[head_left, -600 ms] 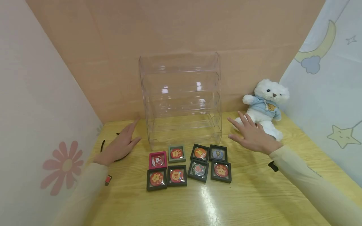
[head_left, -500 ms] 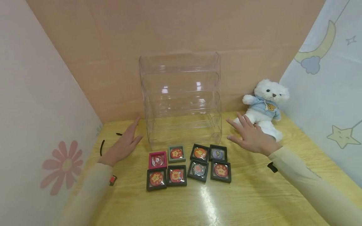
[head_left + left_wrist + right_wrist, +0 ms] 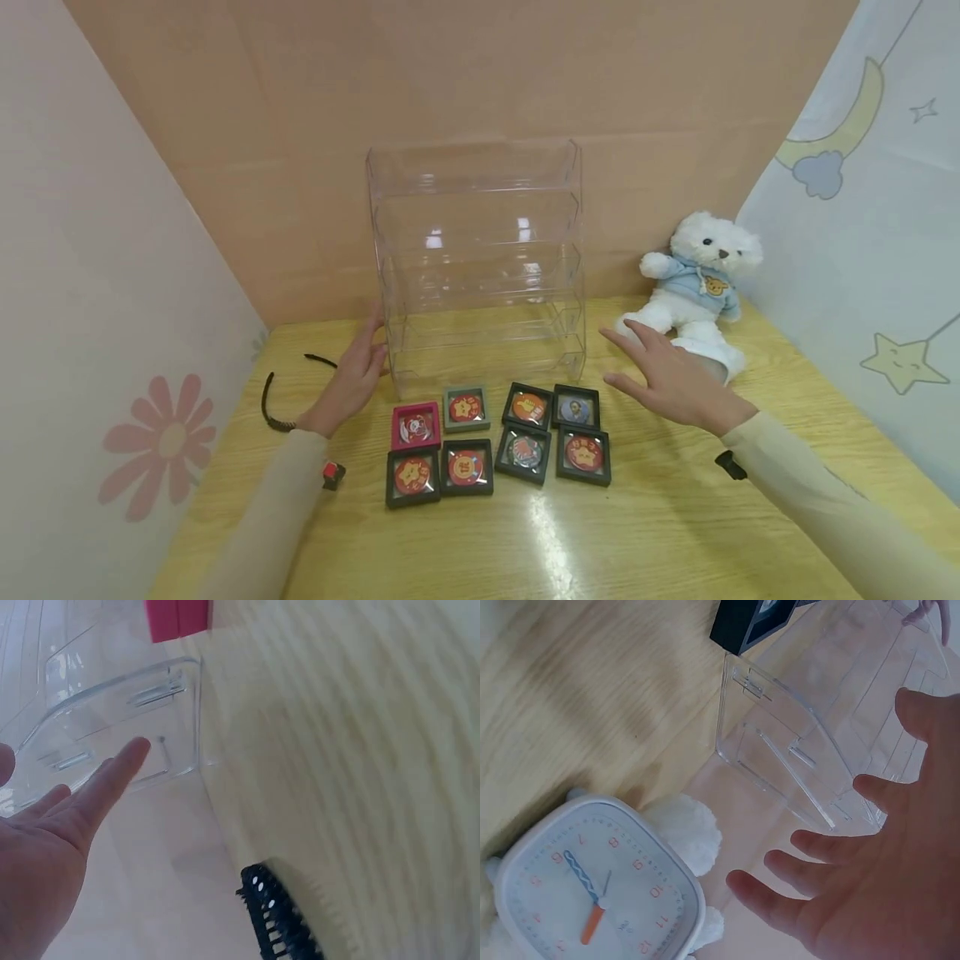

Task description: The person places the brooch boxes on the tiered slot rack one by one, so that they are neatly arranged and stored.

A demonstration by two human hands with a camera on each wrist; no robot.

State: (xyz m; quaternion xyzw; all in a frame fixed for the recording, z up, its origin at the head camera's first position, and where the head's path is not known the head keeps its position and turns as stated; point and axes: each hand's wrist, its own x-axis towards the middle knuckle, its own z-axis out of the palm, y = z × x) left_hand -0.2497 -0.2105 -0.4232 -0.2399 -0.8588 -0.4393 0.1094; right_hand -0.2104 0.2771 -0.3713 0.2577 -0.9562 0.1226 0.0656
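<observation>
A clear plastic tiered display rack (image 3: 480, 250) stands upright against the back wall. My left hand (image 3: 351, 385) is at its left side, fingers extended and fingertips right at the side panel; in the left wrist view the fingers overlap that panel. My right hand (image 3: 671, 375) hovers to the rack's right, fingers spread and holding nothing, apart from the side panel. In front of the rack lie several small square framed badges, among them a pink frame (image 3: 416, 427), a grey-green frame (image 3: 466, 408) and a black frame (image 3: 583, 455).
A white teddy bear (image 3: 697, 283) in a blue top sits at the back right. A white clock (image 3: 600, 881) stands by its legs. The black toothed headband (image 3: 270, 408) lies left of my left hand. Fabric walls enclose the wooden table (image 3: 450, 550).
My left hand has moved right, from beside the headband to the rack's left side, uncovering more of the headband. My right hand has dropped slightly. The rack and frames stay in place.
</observation>
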